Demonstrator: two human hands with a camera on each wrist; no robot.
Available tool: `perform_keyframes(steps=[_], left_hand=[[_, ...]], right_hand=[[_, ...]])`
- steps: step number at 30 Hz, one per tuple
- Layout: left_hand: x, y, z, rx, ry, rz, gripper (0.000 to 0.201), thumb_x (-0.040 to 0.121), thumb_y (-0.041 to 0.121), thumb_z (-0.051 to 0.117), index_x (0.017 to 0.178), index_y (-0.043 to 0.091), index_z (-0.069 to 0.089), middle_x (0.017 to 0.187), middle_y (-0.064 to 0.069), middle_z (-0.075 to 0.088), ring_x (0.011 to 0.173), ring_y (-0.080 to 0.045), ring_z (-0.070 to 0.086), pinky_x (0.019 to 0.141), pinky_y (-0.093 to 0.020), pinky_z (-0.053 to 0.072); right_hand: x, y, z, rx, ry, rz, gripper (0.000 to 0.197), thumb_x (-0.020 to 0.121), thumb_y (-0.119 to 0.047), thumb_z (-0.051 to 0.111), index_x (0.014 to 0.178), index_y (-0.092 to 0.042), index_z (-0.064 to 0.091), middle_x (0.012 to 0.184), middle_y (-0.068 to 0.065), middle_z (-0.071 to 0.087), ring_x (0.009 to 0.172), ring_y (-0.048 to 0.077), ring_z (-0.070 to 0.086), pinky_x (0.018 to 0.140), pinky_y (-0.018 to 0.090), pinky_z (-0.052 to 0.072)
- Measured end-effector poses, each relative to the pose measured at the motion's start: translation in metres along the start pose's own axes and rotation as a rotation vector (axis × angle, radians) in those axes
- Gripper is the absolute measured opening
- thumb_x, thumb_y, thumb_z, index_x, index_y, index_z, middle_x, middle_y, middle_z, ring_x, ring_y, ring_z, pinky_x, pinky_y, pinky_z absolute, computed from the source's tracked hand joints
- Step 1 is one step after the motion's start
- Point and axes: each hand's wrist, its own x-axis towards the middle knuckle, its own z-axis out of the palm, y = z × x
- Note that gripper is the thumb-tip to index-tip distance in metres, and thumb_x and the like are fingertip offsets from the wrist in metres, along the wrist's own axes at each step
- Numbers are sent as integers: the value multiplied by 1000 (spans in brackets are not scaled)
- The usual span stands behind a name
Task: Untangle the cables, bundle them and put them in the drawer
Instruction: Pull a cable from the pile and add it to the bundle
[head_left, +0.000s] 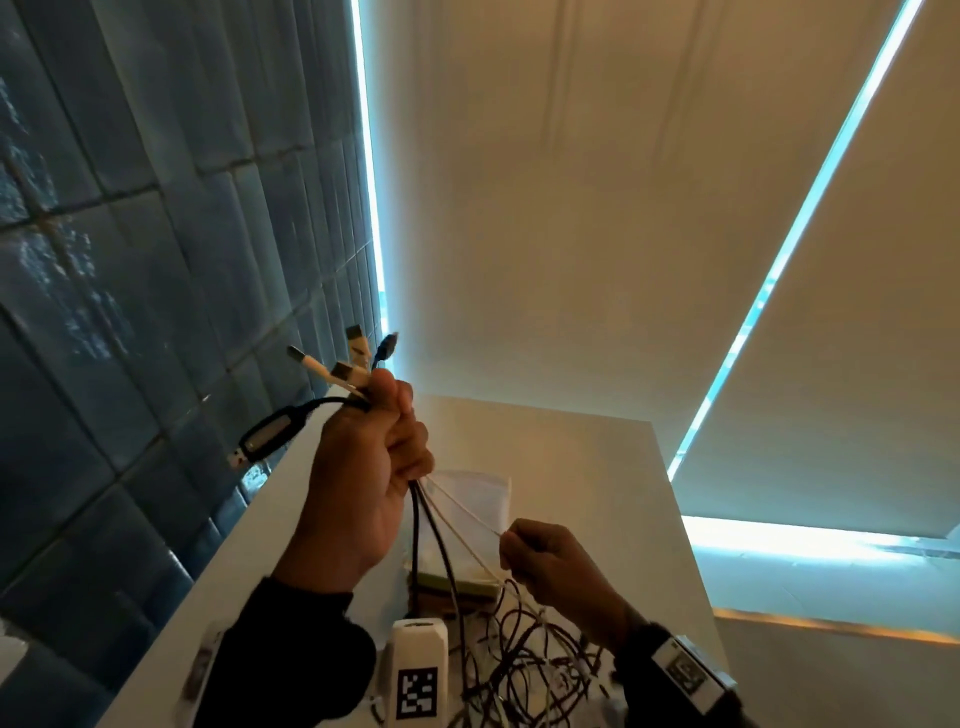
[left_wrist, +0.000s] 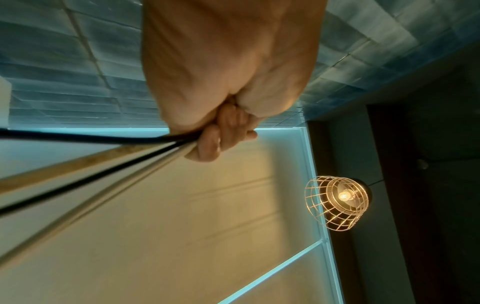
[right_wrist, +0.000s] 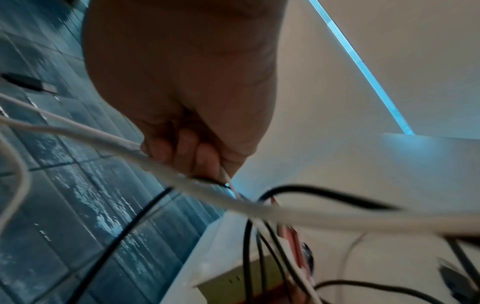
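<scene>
Head view: left hand (head_left: 363, 467) fingers clamp black and white plug-ended cables (head_left: 441, 525) above the white desk (head_left: 597, 467); right hand (head_left: 556, 564) fingers pinch one thin white cable (head_left: 467, 512).

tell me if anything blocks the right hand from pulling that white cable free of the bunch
Yes. The right hand pinches a white cable whose lower run drops into a tangled pile of black and white cables on the table. The left hand grips its upper end.
</scene>
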Motion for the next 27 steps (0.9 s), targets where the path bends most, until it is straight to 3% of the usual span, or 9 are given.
perform_keyframes(steps=[2, 8, 13, 16, 20, 23, 25, 27], left_hand=[[-1, 7, -3, 57, -3, 18, 36, 100, 33, 39, 70, 15, 48, 56, 3, 20, 46, -9, 16, 44, -24, 17], [-7, 21, -7, 170, -24, 56, 33, 99, 30, 38, 89, 8, 61, 54, 5, 25, 49, -8, 20, 46, -23, 21], [-10, 26, -11, 32, -8, 24, 39, 99, 32, 40, 69, 13, 56, 50, 6, 25, 39, -5, 18, 41, -24, 12], [-13, 17, -12, -7, 26, -72, 43, 100, 33, 38, 63, 15, 50, 49, 3, 30, 34, -5, 22, 38, -20, 15], [-15, -1, -8, 110, 42, -209, 39, 101, 32, 36, 68, 13, 44, 56, -8, 50, 39, -14, 41, 39, -20, 28], [-18, -12, 2, 188, -1, -286, 39, 103, 32, 33, 72, 13, 45, 73, -17, 69, 56, -23, 60, 46, -27, 43], [-18, -13, 6, 199, -16, -282, 39, 102, 33, 34, 71, 12, 45, 67, -15, 66, 51, -21, 56, 45, -27, 41], [-15, -9, 7, 194, -16, -255, 41, 102, 33, 36, 68, 11, 45, 51, -8, 52, 39, -14, 38, 41, -23, 29]], right_hand=[[1, 9, 2, -14, 13, 34, 28, 100, -13, 48, 74, -7, 57, 58, -4, 42, 45, -1, 35, 45, 10, 30], [1, 35, 3, -76, 67, 135, 30, 98, -11, 49, 70, -9, 59, 45, -12, 46, 41, -1, 39, 43, 9, 30], [4, 49, -6, -227, 224, 160, 29, 94, -10, 52, 69, -11, 65, 51, -9, 50, 48, 1, 42, 50, 16, 35], [6, 15, -11, -5, 350, 102, 21, 96, -13, 52, 81, -6, 67, 53, -5, 46, 43, 4, 36, 44, 20, 30], [-6, -51, -16, 421, 230, -141, 20, 97, -18, 51, 91, -3, 62, 56, 0, 33, 47, 12, 24, 42, 24, 21], [-24, -79, -9, 421, 28, -278, 23, 95, -24, 56, 90, -1, 60, 54, 0, 34, 45, 12, 26, 42, 22, 25], [-34, -76, -4, 332, -20, -259, 25, 93, -26, 60, 84, -3, 62, 52, 0, 36, 44, 11, 28, 42, 21, 25], [-38, -57, -5, 261, 108, -180, 24, 89, -30, 58, 76, -10, 63, 49, -5, 37, 42, 9, 29, 42, 20, 26]])
